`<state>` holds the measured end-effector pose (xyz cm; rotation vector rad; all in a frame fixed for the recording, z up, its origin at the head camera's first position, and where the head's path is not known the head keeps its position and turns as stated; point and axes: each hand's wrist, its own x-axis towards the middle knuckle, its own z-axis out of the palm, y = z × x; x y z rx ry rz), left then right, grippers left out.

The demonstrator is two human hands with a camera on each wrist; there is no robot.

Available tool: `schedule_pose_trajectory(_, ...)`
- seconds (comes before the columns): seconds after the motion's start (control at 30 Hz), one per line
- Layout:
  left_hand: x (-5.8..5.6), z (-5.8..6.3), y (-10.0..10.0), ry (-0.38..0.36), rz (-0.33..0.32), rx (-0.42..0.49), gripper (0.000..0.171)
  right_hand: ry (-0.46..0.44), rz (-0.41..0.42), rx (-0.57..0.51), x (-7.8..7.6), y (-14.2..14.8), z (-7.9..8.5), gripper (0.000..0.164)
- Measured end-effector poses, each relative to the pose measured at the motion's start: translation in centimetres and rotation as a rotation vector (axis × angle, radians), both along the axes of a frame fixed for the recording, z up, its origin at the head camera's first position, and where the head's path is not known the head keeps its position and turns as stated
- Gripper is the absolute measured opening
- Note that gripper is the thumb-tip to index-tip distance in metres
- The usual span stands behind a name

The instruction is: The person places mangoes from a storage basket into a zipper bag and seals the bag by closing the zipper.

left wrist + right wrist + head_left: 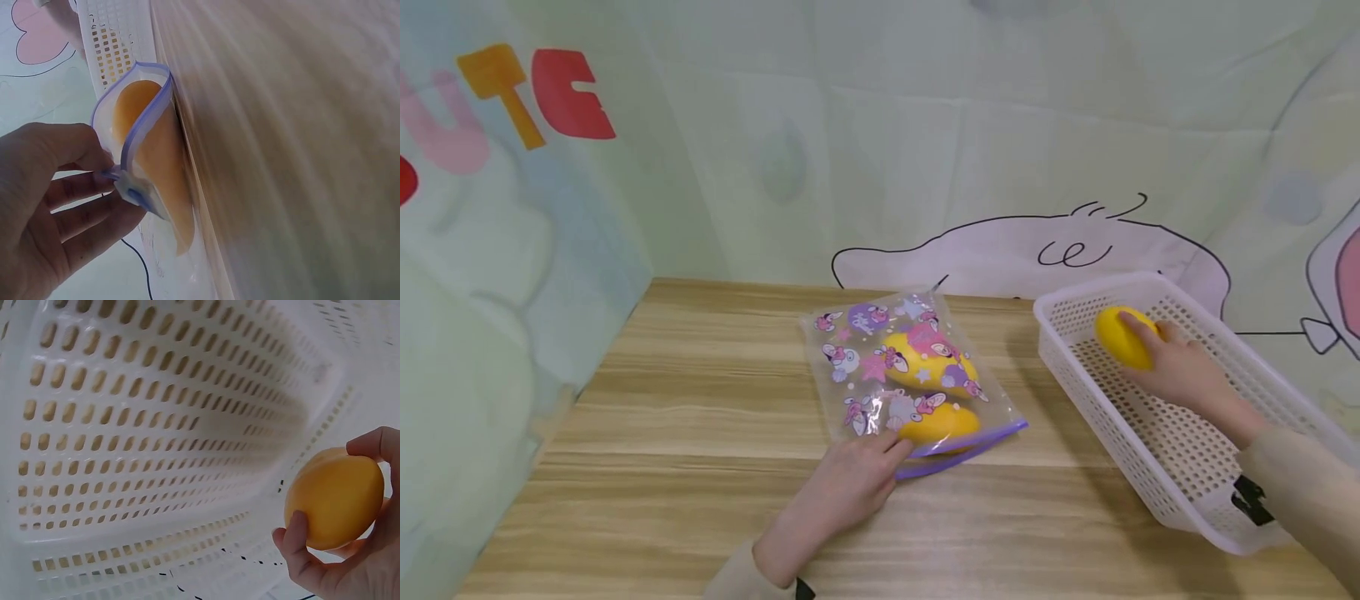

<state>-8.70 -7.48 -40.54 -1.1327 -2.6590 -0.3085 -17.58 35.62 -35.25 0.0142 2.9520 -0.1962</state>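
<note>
My left hand [859,473] pinches the near edge of a clear zip bag [868,375] printed with pink and purple figures. Its purple zip mouth [150,119] gapes in the left wrist view. Inside the bag lie yellow mangoes, one farther back [917,367] and another close to the mouth [947,425]. On the right, my right hand [1187,375] grips another yellow mango [1118,337] within the white basket [1105,429]. Thumb and fingers wrap round this mango [334,497] in the right wrist view, near the basket's far end.
The basket has perforated walls and stands at the right of the wood-grain table [700,383]. Behind the table hangs a printed cloth backdrop [880,167], which also runs along the left side.
</note>
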Motion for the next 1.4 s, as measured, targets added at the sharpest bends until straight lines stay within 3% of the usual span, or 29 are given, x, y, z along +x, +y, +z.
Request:
schedule_pose_trajectory(0.6, 0.0, -0.1, -0.1, 0.019, 0.000, 0.013, 0.021, 0.102, 0.040, -0.156, 3.0, -1.5, 3.1, 0.081)
schedule_pose_trajectory(1.03, -0.1, -0.2, 0.0, 0.028, -0.001, 0.006, 0.019, 0.155, 0.059, -0.208, 5.3, -3.4, 4.2, 0.083)
schedule_pose_trajectory(1.4, -0.2, -0.2, 0.0, 0.022, 0.002, 0.008, 0.018, 0.325, 0.163, -0.176, 7.1, -6.4, 4.7, 0.086)
